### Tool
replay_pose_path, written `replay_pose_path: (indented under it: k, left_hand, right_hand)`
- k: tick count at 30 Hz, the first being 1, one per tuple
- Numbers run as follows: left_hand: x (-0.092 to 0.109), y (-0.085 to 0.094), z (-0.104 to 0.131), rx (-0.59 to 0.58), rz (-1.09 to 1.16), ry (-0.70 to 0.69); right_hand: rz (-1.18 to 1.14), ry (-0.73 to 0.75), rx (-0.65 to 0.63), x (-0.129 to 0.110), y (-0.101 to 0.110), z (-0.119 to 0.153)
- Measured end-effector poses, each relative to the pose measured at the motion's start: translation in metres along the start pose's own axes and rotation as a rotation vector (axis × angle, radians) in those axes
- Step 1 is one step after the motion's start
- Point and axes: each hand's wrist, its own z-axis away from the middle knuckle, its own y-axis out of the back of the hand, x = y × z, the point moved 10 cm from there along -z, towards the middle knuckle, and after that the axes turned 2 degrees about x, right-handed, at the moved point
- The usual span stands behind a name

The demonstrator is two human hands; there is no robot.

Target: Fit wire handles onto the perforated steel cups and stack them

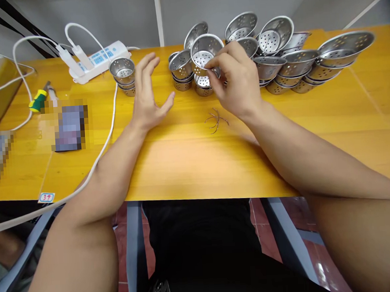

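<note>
My right hand (237, 79) pinches the rim of a perforated metal cup (206, 44), thumb and fingertips at its near edge. That cup is tilted, its open mouth facing me, above another perforated cup partly hidden by my fingers. My left hand (149, 91) is open, fingers spread and thumb out, holding nothing. It is just right of a small stack of perforated cups (122, 71). Between my hands and nearer to me, several thin bent wires (216, 120) lie crossed on the table.
More stacked perforated cups (299, 64) line the back right of the yellow table (196, 163). A white power strip (100, 61) with plugs stands at the back left. A white cable crosses over my left forearm. A phone (70, 127) and a green-yellow-handled tool (38, 101) lie left.
</note>
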Motion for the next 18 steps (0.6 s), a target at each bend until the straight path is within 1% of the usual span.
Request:
replay_pose_path:
  k: [1, 3, 6, 7, 9, 11, 15, 18]
  left_hand:
    - [0.007, -0.006, 0.002, -0.039, 0.008, -0.016]
    - [0.024, -0.018, 0.007, -0.102, 0.02, -0.079]
    - [0.044, -0.032, 0.014, -0.152, 0.031, -0.186]
    - [0.047, -0.037, 0.016, -0.163, 0.026, -0.2]
    - [0.047, -0.043, 0.019, -0.187, 0.016, -0.184]
    - [0.046, -0.045, 0.02, -0.2, 0.042, -0.169]
    - [0.044, -0.04, 0.018, -0.228, 0.094, -0.164]
    - [0.039, -0.036, 0.015, -0.251, 0.079, -0.128]
  right_hand:
    - [-0.018, 0.011, 0.003, -0.008, 0.0, 0.003]
    - [-0.063, 0.057, -0.007, -0.026, -0.007, 0.009]
    - [-0.12, 0.157, -0.056, -0.052, -0.027, 0.021]
    - [-0.128, 0.187, -0.078, -0.059, -0.034, 0.024]
    - [-0.122, 0.231, -0.126, -0.068, -0.045, 0.029]
    - [-0.094, 0.252, -0.177, -0.069, -0.051, 0.03]
    - [-0.044, 0.25, -0.271, -0.061, -0.051, 0.028]
    - [-0.054, 0.254, -0.286, -0.056, -0.05, 0.026]
